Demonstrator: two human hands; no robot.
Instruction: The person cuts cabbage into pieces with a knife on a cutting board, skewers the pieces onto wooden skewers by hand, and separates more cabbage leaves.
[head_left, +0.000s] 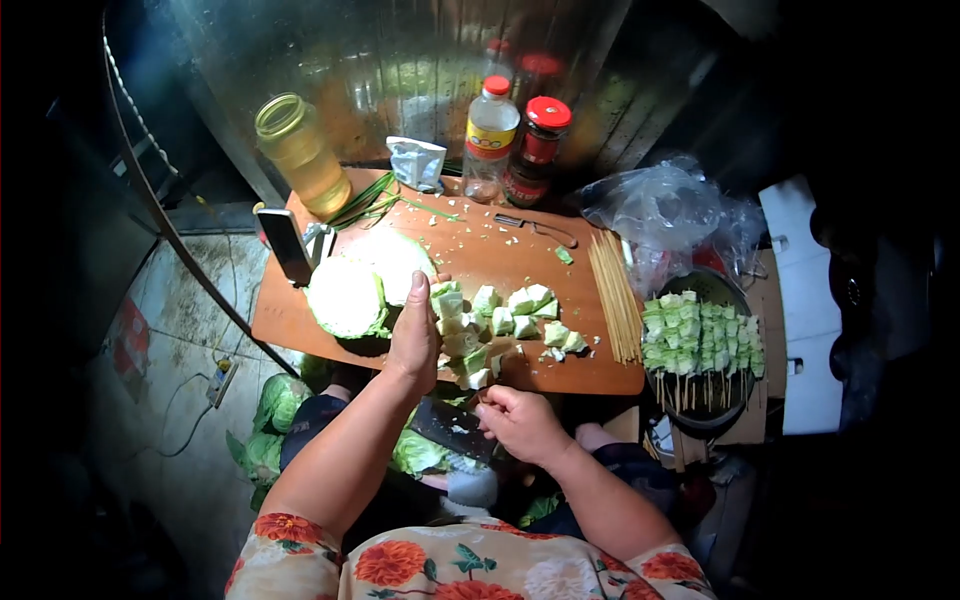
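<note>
My left hand [412, 340] is held edge-up over the front of the wooden board, fingers straight, its palm beside a cluster of cut cabbage pieces [462, 345]. Whether it touches them is hard to tell. My right hand [522, 420] is closed at the board's front edge, thumb and fingers pinched near the lowest piece; what they hold is too small to make out. Halved cabbage [347, 298] lies left of my left hand, cut face up. More cabbage chunks [525, 310] lie to the right. Below the edge are a dark, speckled surface [455, 428] and loose leaves [418, 455].
Bamboo skewers [613, 295] lie at the board's right end, beside filled cabbage skewers [700, 338] on a dark basin [690, 425]. A small knife [537, 229], bottle [490, 140], red-lidded jar [545, 130], oil jar [305, 155] and phone [284, 246] stand or lie farther back.
</note>
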